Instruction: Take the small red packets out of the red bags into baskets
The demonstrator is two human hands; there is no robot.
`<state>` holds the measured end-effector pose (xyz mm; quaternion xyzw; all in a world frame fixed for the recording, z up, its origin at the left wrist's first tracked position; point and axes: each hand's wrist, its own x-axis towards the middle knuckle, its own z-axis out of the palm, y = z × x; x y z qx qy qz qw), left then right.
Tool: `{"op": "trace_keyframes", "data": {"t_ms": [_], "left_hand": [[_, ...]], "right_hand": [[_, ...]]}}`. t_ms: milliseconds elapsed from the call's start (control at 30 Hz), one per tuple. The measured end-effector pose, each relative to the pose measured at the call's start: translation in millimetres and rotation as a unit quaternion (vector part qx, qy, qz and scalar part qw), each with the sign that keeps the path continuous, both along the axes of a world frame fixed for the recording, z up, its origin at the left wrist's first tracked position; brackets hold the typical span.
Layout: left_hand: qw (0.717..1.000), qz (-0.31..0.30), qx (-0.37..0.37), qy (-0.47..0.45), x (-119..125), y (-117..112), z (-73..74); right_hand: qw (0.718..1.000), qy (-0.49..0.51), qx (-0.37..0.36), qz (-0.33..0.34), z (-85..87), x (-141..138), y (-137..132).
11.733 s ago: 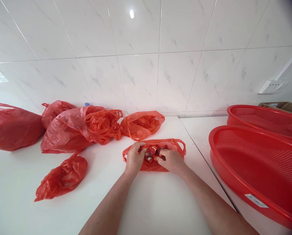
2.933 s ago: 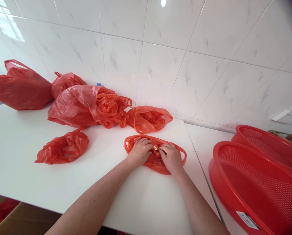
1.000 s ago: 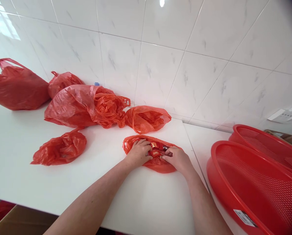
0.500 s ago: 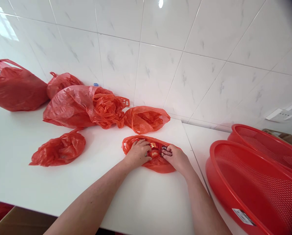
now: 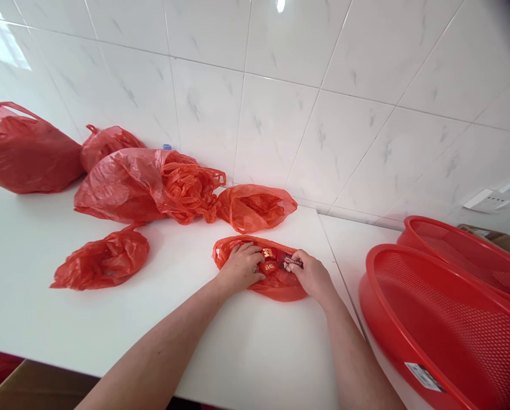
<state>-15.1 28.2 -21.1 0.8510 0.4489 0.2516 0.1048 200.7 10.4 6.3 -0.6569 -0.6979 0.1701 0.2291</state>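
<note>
Right-hand fingertips point(image 5: 301, 261) pinched together on a dark wrapped sweet point(image 5: 292, 263), over a flattened red plastic carrier bag point(image 5: 280, 290) on a white counter point(image 5: 110, 336). Left hand point(image 5: 241, 266) flat, fingers together along the bag's edge (seemingly pinning it in place). Small red packets point(image 5: 269, 253) between both hands. Red perforated basins point(image 5: 370, 267) off right; more red bags point(image 5: 255, 208) heaped against a tile wall point(image 5: 280, 114).

The left hand point(image 5: 241, 266) lies flat, the right hand point(image 5: 311, 277) pinching.

Kitchen-like room: wall tiles point(image 5: 272, 125), white counter point(image 5: 255, 353)
</note>
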Motion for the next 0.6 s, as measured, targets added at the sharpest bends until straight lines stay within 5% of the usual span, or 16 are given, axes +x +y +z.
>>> {"op": "trace_keyframes", "data": {"t_ms": [300, 600], "left_hand": [[0.998, -0.031, 0.052, -0.025, 3, -7, 13.6], [0.98, -0.183, 0.026, 0.069, 19, -28, 22.9]], "right_hand": [[1.0, -0.001, -0.011, -0.011, -0.7, 2, 2], [1.0, -0.012, -0.018, -0.012, -1.4, -2, 2]]}}
